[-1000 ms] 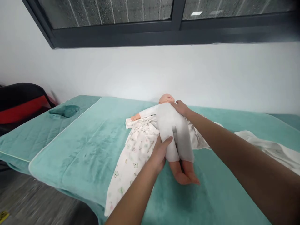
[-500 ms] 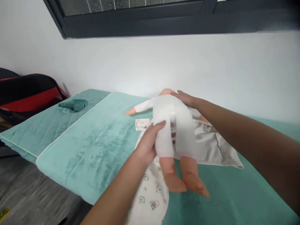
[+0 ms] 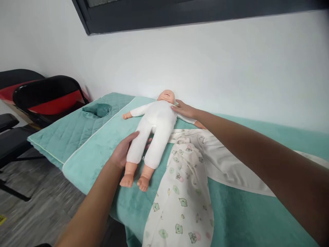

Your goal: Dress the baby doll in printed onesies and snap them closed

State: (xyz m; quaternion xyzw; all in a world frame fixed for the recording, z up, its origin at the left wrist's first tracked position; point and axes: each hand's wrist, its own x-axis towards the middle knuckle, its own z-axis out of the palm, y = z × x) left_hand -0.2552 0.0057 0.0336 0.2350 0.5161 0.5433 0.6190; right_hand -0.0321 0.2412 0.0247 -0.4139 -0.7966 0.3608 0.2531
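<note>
A baby doll (image 3: 156, 120) in a white body suit lies face up on the green padded mat (image 3: 102, 151), head toward the wall and arms spread. My left hand (image 3: 124, 149) is closed round the doll's leg on the left side, thumb on top and fingertips showing between the legs. At the doll's shoulder and neck, my right hand (image 3: 186, 109) grips from the right side, some of its fingers hidden behind the doll. Close by on the right lies a white baby garment (image 3: 182, 199) with small green and pink animal prints, its plain inner side (image 3: 228, 164) spread out under my right forearm.
A quilted green section with a round collar-like opening (image 3: 97, 110) forms the left end of the mat. Black and red folding chairs (image 3: 48, 97) stand at the left. Behind the mat rises a white wall (image 3: 231, 68) with a dark window frame (image 3: 154, 17).
Both hands have moved the doll left, off the garment and onto the mat. More of the printed garment now shows. The camera view has shifted too.
</note>
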